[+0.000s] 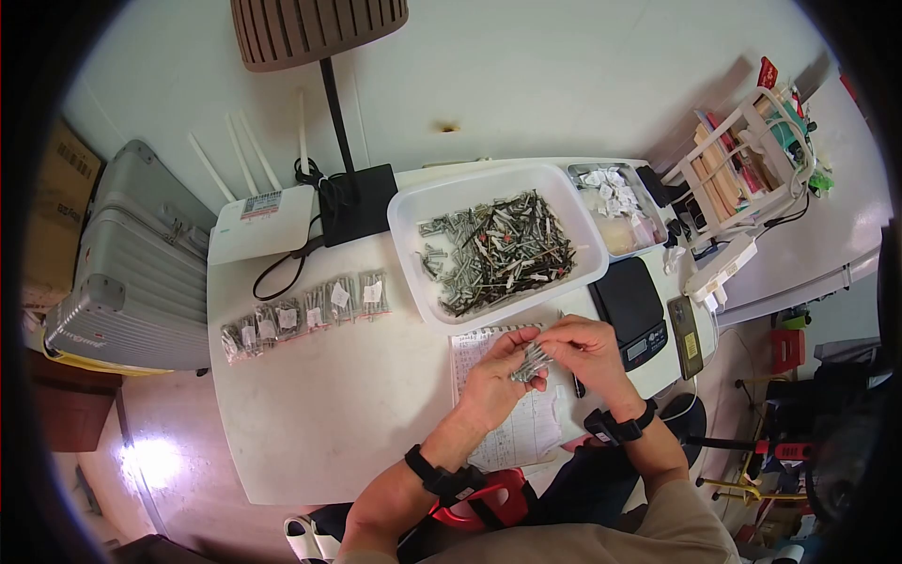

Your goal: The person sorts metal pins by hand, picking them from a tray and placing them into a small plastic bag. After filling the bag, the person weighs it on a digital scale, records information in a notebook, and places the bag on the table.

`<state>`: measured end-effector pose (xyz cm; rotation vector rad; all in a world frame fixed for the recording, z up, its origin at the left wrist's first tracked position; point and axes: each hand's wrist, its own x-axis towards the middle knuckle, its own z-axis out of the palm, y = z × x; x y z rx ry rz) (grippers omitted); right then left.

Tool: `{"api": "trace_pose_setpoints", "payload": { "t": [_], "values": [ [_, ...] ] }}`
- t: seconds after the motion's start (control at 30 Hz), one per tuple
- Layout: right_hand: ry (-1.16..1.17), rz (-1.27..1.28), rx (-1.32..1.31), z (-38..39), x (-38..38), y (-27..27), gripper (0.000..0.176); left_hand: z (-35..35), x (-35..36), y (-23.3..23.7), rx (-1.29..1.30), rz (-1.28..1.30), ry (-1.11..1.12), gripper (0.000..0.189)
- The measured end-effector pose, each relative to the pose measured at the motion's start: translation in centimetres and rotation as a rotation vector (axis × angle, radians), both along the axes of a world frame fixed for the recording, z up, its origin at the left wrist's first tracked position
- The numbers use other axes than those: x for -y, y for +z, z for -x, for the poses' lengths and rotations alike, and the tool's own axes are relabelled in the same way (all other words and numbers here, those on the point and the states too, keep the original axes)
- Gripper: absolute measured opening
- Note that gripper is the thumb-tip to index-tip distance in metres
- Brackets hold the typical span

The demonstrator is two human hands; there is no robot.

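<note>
My left hand (495,381) is closed around a small bunch of slim silvery metal pieces (532,365), too small to name exactly. Beside it, my right hand (589,346) has its fingers pinched at the upper end of that same bunch. Both hands are above a spiral notebook (512,428) with handwriting, just in front of a white plastic tub (399,240). A heap of similar slim metal pieces (507,246), silvery and dark with a few red bits, fills much of the tub. A dark pen (579,383) is partly visible under my right hand.
Several small labelled bags (315,308) of metal pieces lie in a row at left. A black digital scale (631,305) and a phone (685,336) lie at right. Behind are a smaller tray (615,202), a router (261,226), a lamp base (374,202) and a white rack (738,155).
</note>
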<state>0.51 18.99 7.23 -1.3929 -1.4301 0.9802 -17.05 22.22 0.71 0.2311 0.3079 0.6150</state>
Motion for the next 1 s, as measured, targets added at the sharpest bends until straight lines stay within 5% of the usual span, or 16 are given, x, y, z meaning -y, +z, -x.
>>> {"api": "trace_pose_setpoints", "payload": {
  "t": [0.63, 0.87, 1.0],
  "values": [
    [0.324, -0.177, 0.608, 0.7, 0.2, 3.9, 0.02, 0.0, 0.2, 0.4, -0.011, 0.002, 0.031, 0.042],
    [0.074, -0.237, 0.765, -4.5, -9.2, 4.4, 0.02, -0.1, 0.4, -1.1, 0.041, -0.062, 0.045, 0.039],
    [0.168, -0.302, 0.936, -5.0, -13.9, 3.0, 0.017, -0.1, 0.4, -0.6, 0.04, -0.041, 0.058, 0.039]
  ]
}}
